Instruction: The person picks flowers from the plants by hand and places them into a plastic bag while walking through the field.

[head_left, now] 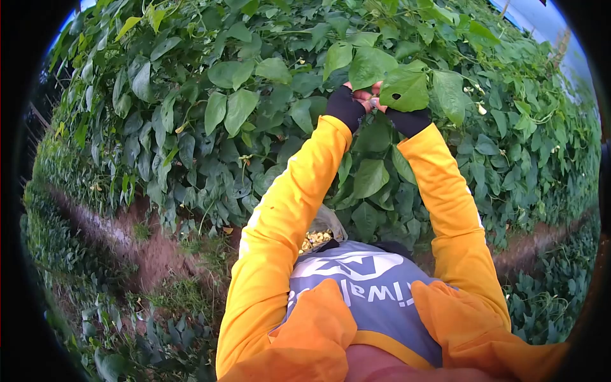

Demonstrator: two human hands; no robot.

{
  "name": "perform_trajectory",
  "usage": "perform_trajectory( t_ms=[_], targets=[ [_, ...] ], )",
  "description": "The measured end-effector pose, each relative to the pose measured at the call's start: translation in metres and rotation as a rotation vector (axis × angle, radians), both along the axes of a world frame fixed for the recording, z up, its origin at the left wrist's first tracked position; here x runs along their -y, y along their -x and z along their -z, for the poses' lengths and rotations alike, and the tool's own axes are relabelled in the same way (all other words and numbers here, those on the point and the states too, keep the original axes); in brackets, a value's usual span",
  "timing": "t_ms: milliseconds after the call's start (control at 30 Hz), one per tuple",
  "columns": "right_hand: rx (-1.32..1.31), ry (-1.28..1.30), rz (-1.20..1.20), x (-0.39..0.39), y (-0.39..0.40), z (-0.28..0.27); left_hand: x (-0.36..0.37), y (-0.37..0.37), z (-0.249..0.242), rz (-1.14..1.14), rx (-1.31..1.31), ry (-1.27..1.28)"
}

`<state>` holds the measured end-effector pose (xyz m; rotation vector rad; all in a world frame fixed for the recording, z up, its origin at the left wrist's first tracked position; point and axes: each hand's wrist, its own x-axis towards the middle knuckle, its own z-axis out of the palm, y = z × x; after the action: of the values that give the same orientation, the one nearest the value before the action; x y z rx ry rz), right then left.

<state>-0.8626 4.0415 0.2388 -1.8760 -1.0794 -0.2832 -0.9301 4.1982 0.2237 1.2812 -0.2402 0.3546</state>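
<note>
Both my hands are raised into the climbing vines in front of me, in black fingerless gloves. My left hand [359,97] has its fingers drawn together in a pinch. My right hand [380,105] meets it fingertip to fingertip, largely covered by a broad green leaf [405,90] with a dark hole. Whatever small thing lies between the fingers is too hidden to name. Below my arms, against my body, a clear plastic container or bag [333,223] holds many small pale-yellow pieces [316,240], which look like blossoms.
A dense wall of leafy vines [235,114] spans the view. Pale blossoms [480,109] hang to the right of my hands. Bare soil [159,251] runs along the foot of the row, with low leafy plants [172,340] at the lower left.
</note>
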Motion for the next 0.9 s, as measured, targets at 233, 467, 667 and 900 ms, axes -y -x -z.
perform_trajectory(
  t_ms=[233, 467, 667, 900],
  targets=[
    [-0.113, -0.256, -0.036, -0.007, 0.023, -0.003, -0.001, 0.009, 0.000, -0.129, 0.044, -0.053],
    [-0.149, -0.175, 0.061, -0.006, 0.050, -0.027, -0.016, 0.025, -0.004, 0.033, -0.162, 0.217],
    [-0.135, -0.290, -0.113, -0.018, 0.152, -0.021, -0.057, 0.094, 0.009, 0.116, -0.156, 0.087],
    [-0.037, 0.285, -0.585, -0.042, 0.217, 0.098, -0.104, 0.224, 0.089, -0.061, -0.416, -0.443]
  ],
)
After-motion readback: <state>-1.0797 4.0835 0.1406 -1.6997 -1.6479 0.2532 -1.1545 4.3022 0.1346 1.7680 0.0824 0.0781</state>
